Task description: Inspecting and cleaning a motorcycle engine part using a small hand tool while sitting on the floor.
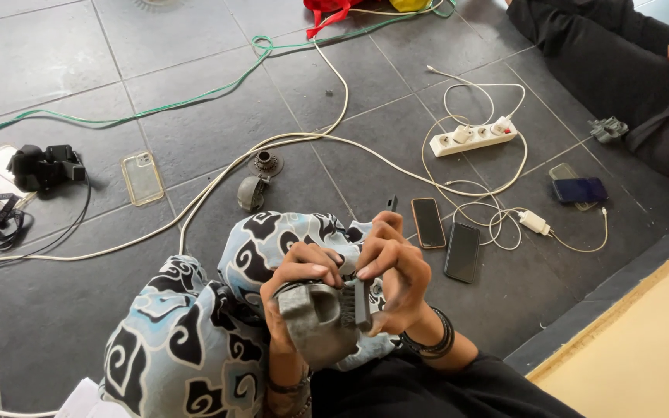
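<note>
My left hand (294, 288) grips a grey metal casting (315, 319) with a rounded hollow, held above my patterned blue, black and white trousers (187, 333). My right hand (396, 267) holds a small dark brush (359, 300) with its bristles pressed against the right side of the casting. A thin black handle tip (391, 203) sticks up past my right fingers. On the floor beyond my knee lie a small toothed gear (265, 163) and a rounded grey metal part (251, 193).
A white power strip (474, 138) with chargers and white cables sits ahead right; two phones (444, 236) lie by my knee, another (579, 190) further right. A green cable (156, 108), clear phone case (142, 178) and black camera gear (44, 166) lie left. Another person's dark-clothed legs (598, 54) and hand occupy the top right.
</note>
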